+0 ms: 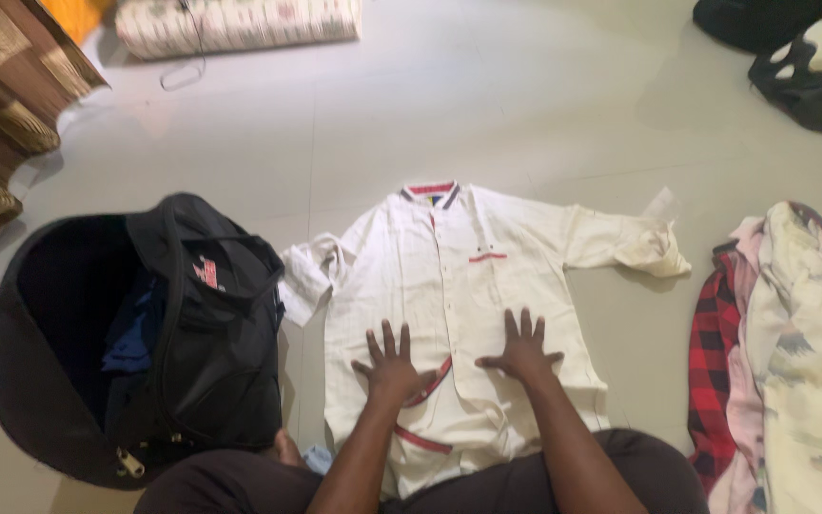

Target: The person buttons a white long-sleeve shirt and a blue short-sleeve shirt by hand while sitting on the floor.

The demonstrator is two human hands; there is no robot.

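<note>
A cream long-sleeved shirt (459, 286) with red trim and a red-and-navy collar lies spread flat on the pale floor, collar away from me. My left hand (390, 362) presses flat on its lower left part, fingers apart. My right hand (522, 346) lies flat on its lower right part, fingers spread too. Neither hand grips the cloth. The shirt's left sleeve (308, 271) is crumpled beside a bag; its right sleeve (630, 243) stretches out to the right.
An open black bag (211, 343) with dark clothes inside sits at the left. A pile of clothes (782, 352), red plaid and pale, lies at the right. A rolled mattress (240, 24), wooden furniture (2, 105) and dark items (801, 57) sit at the far edges.
</note>
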